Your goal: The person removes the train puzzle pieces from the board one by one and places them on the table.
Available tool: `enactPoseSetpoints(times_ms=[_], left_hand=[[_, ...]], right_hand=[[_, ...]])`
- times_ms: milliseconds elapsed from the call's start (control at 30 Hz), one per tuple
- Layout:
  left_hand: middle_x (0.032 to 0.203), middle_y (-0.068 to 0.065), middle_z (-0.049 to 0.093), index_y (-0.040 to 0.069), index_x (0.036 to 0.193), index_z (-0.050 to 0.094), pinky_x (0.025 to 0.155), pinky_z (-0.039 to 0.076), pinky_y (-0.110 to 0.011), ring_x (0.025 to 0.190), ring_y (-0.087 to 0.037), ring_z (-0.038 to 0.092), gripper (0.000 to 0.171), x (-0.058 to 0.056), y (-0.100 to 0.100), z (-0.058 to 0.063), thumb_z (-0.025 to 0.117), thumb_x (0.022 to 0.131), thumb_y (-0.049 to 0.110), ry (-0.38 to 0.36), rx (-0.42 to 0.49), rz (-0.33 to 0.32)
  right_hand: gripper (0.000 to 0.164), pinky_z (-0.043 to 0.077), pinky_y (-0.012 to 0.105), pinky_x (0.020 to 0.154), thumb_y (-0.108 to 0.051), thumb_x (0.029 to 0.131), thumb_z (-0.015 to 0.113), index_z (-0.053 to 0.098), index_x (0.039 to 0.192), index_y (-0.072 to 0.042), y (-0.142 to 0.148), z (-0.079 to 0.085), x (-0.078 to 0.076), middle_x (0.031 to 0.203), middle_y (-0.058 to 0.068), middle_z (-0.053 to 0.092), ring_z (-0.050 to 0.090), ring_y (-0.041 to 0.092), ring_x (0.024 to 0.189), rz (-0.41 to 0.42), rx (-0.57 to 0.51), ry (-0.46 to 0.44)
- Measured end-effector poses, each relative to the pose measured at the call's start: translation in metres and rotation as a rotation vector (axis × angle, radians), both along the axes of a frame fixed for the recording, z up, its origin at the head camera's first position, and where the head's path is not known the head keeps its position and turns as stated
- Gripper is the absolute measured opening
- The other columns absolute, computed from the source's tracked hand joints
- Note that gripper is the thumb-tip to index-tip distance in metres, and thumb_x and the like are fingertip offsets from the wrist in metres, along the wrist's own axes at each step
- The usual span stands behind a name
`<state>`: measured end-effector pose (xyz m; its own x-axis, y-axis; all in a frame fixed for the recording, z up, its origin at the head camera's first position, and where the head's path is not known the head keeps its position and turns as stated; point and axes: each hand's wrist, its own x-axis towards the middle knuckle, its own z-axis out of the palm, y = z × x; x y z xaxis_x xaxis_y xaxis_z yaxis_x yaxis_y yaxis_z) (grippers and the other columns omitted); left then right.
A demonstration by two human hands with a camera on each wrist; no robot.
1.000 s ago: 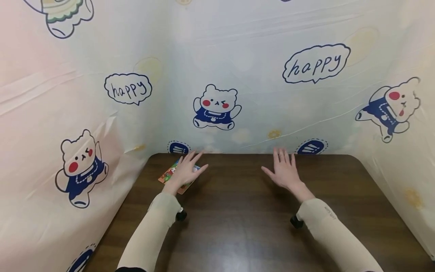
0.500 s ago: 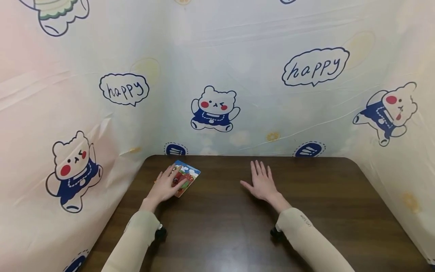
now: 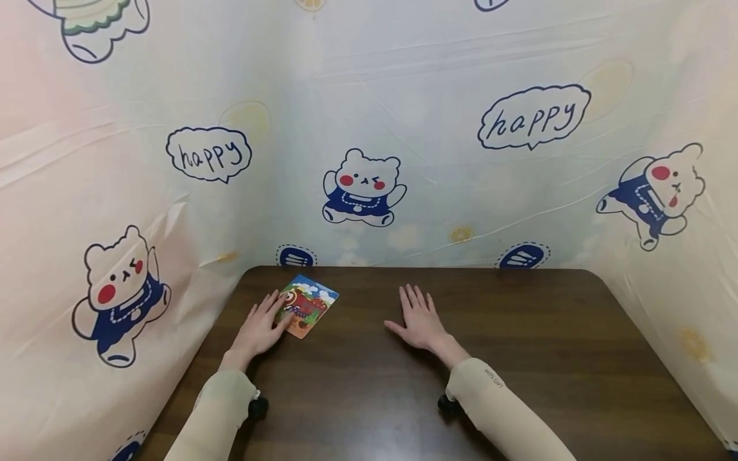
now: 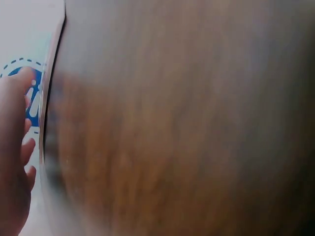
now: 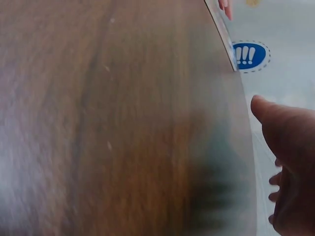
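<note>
A thin colourful picture card (image 3: 314,301) with a blue sky, clouds and a red figure lies at the back left of the brown wooden table (image 3: 357,378). My left hand (image 3: 261,328) is palm down with its fingers extended, and the fingertips and thumb overlap the card's left side in the head view. Edge-on, the card (image 4: 53,59) shows as a thin strip beside the left hand (image 4: 12,152) in the left wrist view. To the right of the card, my right hand (image 3: 423,323) hovers low over the table, fingers straight and holding nothing. Its thumb and fingers (image 5: 290,137) show at the right wrist view's edge.
A pale cloth backdrop (image 3: 438,160) printed with bears and "happy" bubbles hangs around the table's back and sides. Dark wrist devices (image 3: 257,406) sit under the light sleeves (image 3: 501,403).
Both hands have moved left and nearer to the body. The left hand has slid off most of the card, uncovering its picture; the card has barely shifted.
</note>
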<state>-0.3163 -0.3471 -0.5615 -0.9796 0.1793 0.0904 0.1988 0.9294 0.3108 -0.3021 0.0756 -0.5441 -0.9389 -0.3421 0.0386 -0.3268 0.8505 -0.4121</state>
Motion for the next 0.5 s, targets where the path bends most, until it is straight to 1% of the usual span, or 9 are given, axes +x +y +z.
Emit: enactPoseSetpoints(times_ms=[67,200,367,500], left_hand=[[0.178,-0.031,0.028,0.000,0.168,0.040,0.134,0.018,-0.073,0.166,-0.054,0.025,0.081,0.002,0.000,-0.001,0.056,0.111,0.055,-0.022,0.005,-0.004],[0.178,-0.031,0.028,0.000,0.168,0.041,0.135,0.018,-0.071,0.167,-0.054,0.024,0.086,0.004,0.003,-0.002,0.056,0.109,0.061,-0.035,0.009,-0.008],[0.178,-0.031,0.029,0.000,0.168,0.040,0.136,0.018,-0.071,0.167,-0.053,0.023,0.087,0.007,0.005,-0.004,0.054,0.110,0.062,-0.050,-0.028,-0.002],[0.177,-0.032,0.031,-0.001,0.168,0.040,0.135,0.019,-0.071,0.166,-0.054,0.024,0.085,0.010,0.010,0.002,0.055,0.110,0.060,-0.049,-0.047,-0.011]], right_hand=[[0.093,0.016,0.066,0.138,-0.057,0.110,0.060,0.022,0.175,-0.002,-0.004,-0.003,0.000,0.183,0.024,0.021,0.017,0.044,0.172,0.040,-0.022,0.003],[0.091,0.017,0.066,0.138,-0.053,0.109,0.063,0.026,0.174,-0.001,-0.014,-0.009,0.000,0.182,0.023,0.024,0.020,0.044,0.172,0.102,-0.070,0.009],[0.091,0.017,0.066,0.138,-0.055,0.109,0.061,0.026,0.174,-0.002,-0.025,-0.012,0.002,0.183,0.022,0.024,0.020,0.042,0.172,0.129,-0.055,-0.009],[0.090,0.020,0.063,0.138,-0.058,0.110,0.060,0.028,0.174,-0.004,-0.031,-0.010,0.004,0.183,0.020,0.025,0.021,0.040,0.172,0.126,-0.024,-0.009]])
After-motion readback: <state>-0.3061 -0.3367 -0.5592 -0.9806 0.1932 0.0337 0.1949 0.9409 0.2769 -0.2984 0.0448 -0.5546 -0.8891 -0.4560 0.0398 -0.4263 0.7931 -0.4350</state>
